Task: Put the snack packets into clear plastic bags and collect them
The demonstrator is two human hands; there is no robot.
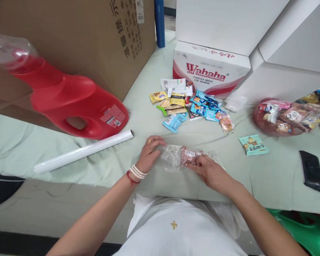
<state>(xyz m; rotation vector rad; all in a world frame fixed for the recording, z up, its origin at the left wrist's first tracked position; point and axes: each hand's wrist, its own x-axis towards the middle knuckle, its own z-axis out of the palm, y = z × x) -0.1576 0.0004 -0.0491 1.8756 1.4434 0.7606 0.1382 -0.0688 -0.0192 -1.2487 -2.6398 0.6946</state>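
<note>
My left hand (150,151) pinches the left end of a clear plastic bag (172,156) that lies on the pale green cloth (224,170). My right hand (208,172) grips the bag's right part, where a pinkish snack packet (190,156) sits inside. Both hands are closed on the bag, close to my body. A pile of small snack packets (192,105) lies farther back, beyond the hands.
A red detergent jug (69,103) lies on its side at the left, with a white roll (82,152) in front of it. A Wahaha box (210,71) stands at the back. A red bag of snacks (282,117), a teal packet (253,145) and a black phone (313,170) lie right.
</note>
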